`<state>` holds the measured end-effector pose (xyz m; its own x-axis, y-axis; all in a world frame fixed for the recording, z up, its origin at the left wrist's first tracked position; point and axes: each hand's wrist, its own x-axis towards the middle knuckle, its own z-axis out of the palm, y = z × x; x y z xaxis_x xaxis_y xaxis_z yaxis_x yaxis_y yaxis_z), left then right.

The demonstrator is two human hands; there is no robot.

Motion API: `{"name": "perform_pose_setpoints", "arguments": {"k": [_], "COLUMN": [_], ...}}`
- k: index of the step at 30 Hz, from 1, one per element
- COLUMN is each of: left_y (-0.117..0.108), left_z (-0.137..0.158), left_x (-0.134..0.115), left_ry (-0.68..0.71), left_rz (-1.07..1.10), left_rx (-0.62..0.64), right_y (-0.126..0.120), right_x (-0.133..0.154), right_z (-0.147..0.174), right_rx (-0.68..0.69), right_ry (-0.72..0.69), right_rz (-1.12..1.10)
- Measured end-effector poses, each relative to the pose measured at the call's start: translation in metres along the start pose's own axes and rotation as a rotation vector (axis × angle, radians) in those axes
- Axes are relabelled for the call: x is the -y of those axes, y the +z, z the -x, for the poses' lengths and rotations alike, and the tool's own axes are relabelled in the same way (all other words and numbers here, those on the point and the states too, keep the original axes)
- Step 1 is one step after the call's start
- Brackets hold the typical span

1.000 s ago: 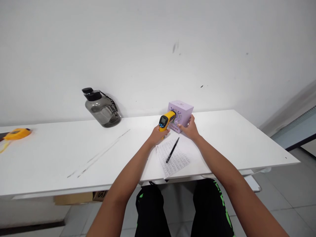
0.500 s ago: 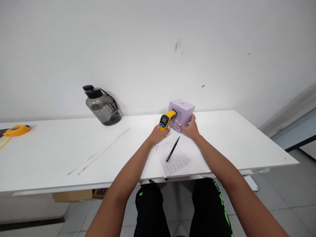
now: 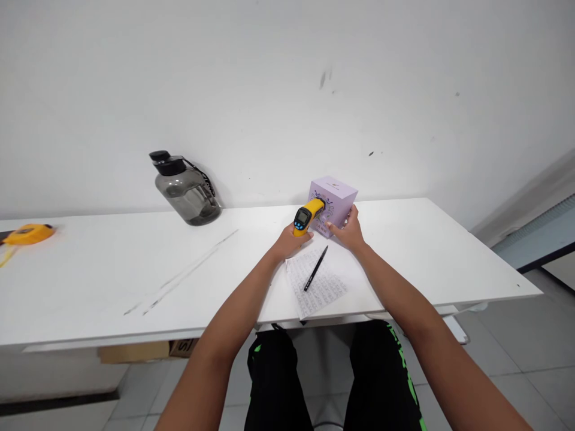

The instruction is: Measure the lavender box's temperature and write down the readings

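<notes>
My left hand (image 3: pixel 290 240) is wrapped round the handle of a yellow and black infrared thermometer (image 3: pixel 309 213), its small screen facing me. The thermometer's nose is right at the patterned front of a lilac box (image 3: pixel 344 208); whether they touch I cannot tell. Around the box's lower right corner my right hand (image 3: pixel 350 232) is closed, thumb on the front, with some fingers hidden behind the side. Just below the hands, a black pen (image 3: pixel 316 269) lies across a sheet of paper (image 3: pixel 330 292) covered in writing.
A grey water bottle (image 3: pixel 191 194) with a black lid leans toward the left near the wall. At the far left of the white table (image 3: pixel 449 257) lies a yellow tape measure (image 3: pixel 30 234). Under the table's left part is a cardboard box (image 3: pixel 135 353).
The thermometer and the lilac box appear slightly farther right and higher, partly from a small camera shift. Both hands keep their grips.
</notes>
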<state>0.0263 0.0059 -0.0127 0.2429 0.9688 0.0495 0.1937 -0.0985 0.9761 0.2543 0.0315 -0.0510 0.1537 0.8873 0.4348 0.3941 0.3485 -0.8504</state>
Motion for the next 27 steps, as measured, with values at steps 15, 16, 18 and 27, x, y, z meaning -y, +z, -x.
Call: {"name": "perform_pose_setpoints", "arguments": {"k": [15, 16, 18, 27], "left_y": [-0.012, -0.013, -0.015, -0.02], "left_z": [-0.024, -0.025, -0.023, -0.01], "left_x": [0.039, 0.039, 0.038, 0.021], "left_ry": [0.222, 0.211, 0.19, 0.046], "left_rz": [-0.025, -0.017, -0.006, -0.116], "left_rx": [-0.122, -0.13, -0.131, -0.134], "right_y": [-0.024, -0.025, -0.026, -0.026], "right_x": [0.013, 0.013, 0.015, 0.015], "right_z": [-0.007, -0.007, -0.007, -0.007], "right_rx": [-0.272, -0.28, -0.289, -0.263], "right_ry": [0.154, 0.165, 0.198, 0.265], "right_rz": [0.155, 0.16, 0.175, 0.163]}}
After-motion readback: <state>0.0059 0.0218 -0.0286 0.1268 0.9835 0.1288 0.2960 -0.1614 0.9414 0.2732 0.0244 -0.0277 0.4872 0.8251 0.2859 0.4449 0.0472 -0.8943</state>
